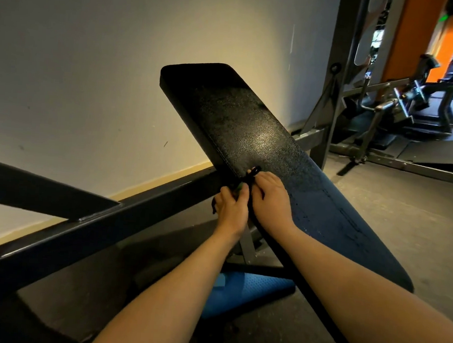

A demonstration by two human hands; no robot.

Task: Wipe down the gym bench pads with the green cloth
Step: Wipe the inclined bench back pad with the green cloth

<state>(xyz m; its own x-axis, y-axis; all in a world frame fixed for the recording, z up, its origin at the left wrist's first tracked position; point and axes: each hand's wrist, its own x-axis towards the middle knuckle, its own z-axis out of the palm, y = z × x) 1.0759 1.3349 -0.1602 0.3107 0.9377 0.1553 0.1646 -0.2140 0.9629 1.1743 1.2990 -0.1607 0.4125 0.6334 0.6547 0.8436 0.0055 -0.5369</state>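
With both your left hand [230, 208] and right hand [273, 195] pinching the bunched green cloth [239, 187] at the bench pad [252, 127]'s left edge, spread it flat before wiping toward the far end.

The bench pad [250, 124] is a long black cushion with a pebbled, slightly glossy skin, tilted so that its squared far end rises toward the wall while the near end slopes down to the lower right. A patch of light shines on the upper half; the lower half looks duller and bluish, with faint marks along it. The green cloth [239, 187] shows only as a small bright sliver at the pad's left edge, about midway along — bunched up with something dark and stringy, so its size and shape cannot be told.
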